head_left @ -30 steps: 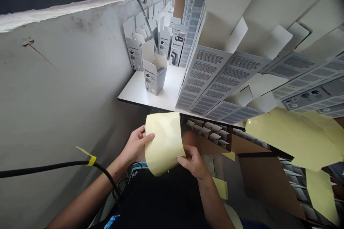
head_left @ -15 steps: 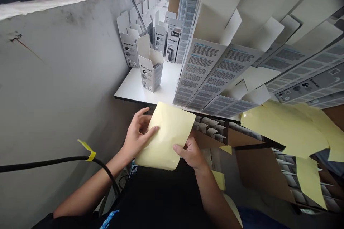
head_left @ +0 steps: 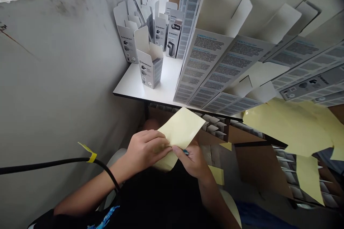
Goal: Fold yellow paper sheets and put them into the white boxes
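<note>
Fingers of left hand and right hand pinch yellow sheet below SilverCrest cartons.

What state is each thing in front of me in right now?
Pale yellow sheet: bent, not lying flat
Left hand: gripping the sheet
Right hand: pinching the sheet
Front carton: upright, top flaps open
Flat carton blanks: unfolded, overlapping

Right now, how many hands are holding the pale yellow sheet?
2: the left hand and the right hand, both gripping the pale yellow sheet near its middle; no others in view.
</note>
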Tool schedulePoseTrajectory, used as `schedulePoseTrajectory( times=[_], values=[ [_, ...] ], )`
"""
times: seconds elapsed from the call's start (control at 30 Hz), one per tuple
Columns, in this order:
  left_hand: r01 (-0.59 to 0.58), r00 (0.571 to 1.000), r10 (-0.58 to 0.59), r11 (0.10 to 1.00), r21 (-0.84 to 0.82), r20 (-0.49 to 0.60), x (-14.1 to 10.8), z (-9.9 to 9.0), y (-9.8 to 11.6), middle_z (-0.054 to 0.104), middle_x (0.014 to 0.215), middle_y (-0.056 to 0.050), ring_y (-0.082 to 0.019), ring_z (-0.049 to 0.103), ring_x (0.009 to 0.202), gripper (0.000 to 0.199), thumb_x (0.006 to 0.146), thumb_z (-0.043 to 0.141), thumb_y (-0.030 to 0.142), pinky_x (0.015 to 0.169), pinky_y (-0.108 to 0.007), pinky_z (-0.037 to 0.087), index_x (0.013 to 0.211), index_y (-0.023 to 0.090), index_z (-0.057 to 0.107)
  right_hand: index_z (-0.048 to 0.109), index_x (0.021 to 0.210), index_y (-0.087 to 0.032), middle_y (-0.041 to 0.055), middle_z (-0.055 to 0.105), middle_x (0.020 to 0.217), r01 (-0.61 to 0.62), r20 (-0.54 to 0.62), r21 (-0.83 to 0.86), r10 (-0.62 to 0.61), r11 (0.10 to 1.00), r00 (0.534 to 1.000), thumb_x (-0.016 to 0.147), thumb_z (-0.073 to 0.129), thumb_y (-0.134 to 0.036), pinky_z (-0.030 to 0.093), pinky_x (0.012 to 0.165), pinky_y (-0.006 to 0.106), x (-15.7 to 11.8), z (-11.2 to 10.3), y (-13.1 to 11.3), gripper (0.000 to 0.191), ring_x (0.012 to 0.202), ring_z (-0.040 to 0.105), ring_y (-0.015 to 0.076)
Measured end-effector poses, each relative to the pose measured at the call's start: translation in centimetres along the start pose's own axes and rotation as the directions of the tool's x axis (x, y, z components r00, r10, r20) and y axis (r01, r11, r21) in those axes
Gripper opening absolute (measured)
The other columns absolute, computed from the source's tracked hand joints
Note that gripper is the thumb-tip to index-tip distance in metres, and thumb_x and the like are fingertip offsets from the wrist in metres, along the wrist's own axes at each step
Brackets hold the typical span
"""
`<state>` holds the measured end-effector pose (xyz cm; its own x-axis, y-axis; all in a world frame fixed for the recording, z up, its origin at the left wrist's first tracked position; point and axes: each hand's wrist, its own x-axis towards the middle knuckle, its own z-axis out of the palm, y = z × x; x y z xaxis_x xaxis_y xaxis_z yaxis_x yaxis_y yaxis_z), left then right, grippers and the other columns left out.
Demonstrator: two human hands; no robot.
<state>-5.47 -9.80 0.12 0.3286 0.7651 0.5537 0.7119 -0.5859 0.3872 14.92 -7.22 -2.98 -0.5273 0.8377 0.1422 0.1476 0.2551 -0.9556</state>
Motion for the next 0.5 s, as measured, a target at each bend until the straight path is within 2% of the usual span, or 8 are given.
schedulePoseTrajectory(
  times=[0.1, 0.27, 0.4, 0.5],
  values=[
    [-0.033, 0.999, 0.033, 0.999, 0.029, 0.004, 0.1, 0.1, 0.1, 0.075, 0.084, -0.001, -0.014, 0.069, 0.069, 0.010, 0.085, 0.075, 0.024, 0.063, -0.026, 0.049, 0.091, 0.019, 0.068, 0.064, 0.068, -0.020, 0.0041, 0.056, 0.060, 0.001, 0.002, -0.033, -0.001, 0.999, 1.000, 0.100, 0.051, -0.039, 0.052, 0.078, 0.031, 0.0, -0.2, -0.1, 0.039, 0.079, 0.063, 0.0209],
    [-0.064, 0.997, 0.067, 0.995, 0.077, -0.034, 0.5, 0.5, 0.7, 0.074, 0.078, 0.001, -0.012, 0.066, 0.061, 0.003, 0.086, 0.072, 0.018, 0.055, -0.026, 0.045, 0.087, 0.019, 0.068, 0.059, 0.065, -0.019, 0.0040, 0.053, 0.059, 0.045, -0.073, -0.130, -0.055, 0.991, 0.996, 0.099, 0.051, -0.034, 0.051, 0.079, 0.032, 0.0, 0.1, -0.4, 0.038, 0.079, 0.064, 0.0209],
    [-0.024, 0.999, 0.029, 0.991, 0.128, -0.037, 0.8, 0.8, 1.1, 0.075, 0.077, 0.000, -0.013, 0.068, 0.062, 0.004, 0.088, 0.066, 0.018, 0.056, -0.026, 0.047, 0.086, 0.020, 0.069, 0.063, 0.068, -0.018, 0.0049, 0.058, 0.063, 0.060, -0.124, -0.226, -0.089, 0.972, 0.988, 0.098, 0.053, -0.031, 0.049, 0.073, 0.031, -0.2, 0.4, -0.3, 0.034, 0.072, 0.062, 0.0190],
    [-0.015, 1.000, 0.015, 0.992, 0.128, 0.001, 0.9, 0.9, 1.2, 0.076, 0.081, -0.002, -0.014, 0.070, 0.066, 0.005, 0.090, 0.067, 0.023, 0.060, -0.027, 0.050, 0.087, 0.019, 0.069, 0.067, 0.073, -0.017, 0.0059, 0.063, 0.068, 0.046, -0.142, -0.232, -0.080, 0.972, 0.987, 0.099, 0.052, -0.030, 0.047, 0.068, 0.030, -0.4, 0.4, -0.2, 0.033, 0.067, 0.060, 0.0171]
  ],
)
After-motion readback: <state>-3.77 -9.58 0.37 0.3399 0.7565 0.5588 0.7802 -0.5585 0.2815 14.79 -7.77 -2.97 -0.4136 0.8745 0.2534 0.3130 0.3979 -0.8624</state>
